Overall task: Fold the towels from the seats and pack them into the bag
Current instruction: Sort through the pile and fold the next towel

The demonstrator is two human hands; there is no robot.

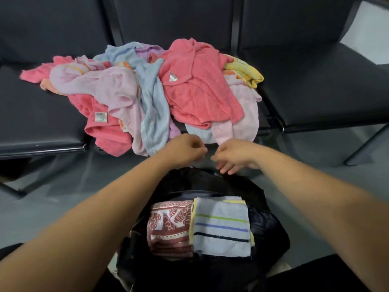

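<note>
Towels, terry, pink, coral, pale blue, lilac and yellow (147, 91): unfolded heap on black padded seats (315, 91), far side, overhanging the near seat edge.
Black fabric bag (269, 224): near, open on grey floor (63, 186). It holds two folded towels, red patterned (168, 224) left, blue striped (221, 226) right, with room left at the right side.
Left hand (185, 150), right hand (233, 157): between heap and bag, fingers loosely curled, empty.
Progress: early, most folding outstanding.

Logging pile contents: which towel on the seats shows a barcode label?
The front-left pink towel, hanging off the seat; its white barcode label faces up. The big pink towel shows only a silver tag.
</note>
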